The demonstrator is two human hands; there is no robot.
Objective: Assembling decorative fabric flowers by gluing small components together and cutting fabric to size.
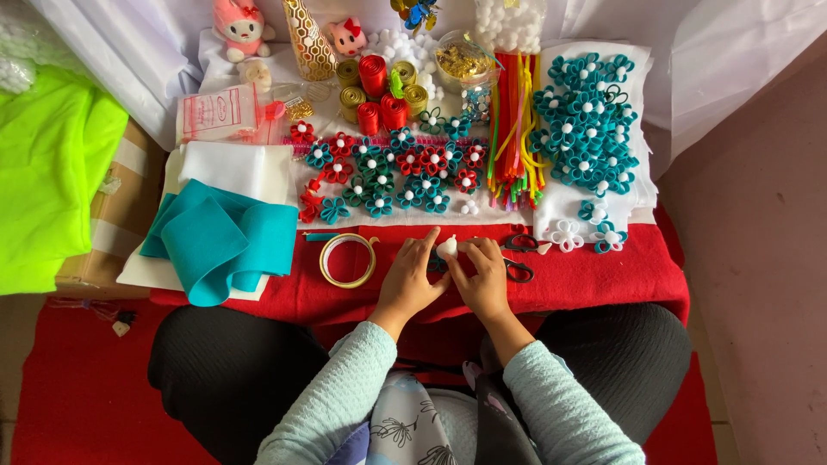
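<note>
Beside the tape ring [348, 259], a white petal piece [446, 248] is pinched between left hand [412, 277] and right hand [482, 277]; scissors [519, 257] lie nearer the right.

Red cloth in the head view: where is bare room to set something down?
Bare red cloth lies right of the scissors, below the white felt; a smaller patch lies between the teal felt and tape ring. Behind, felt flowers crowd everything.
</note>
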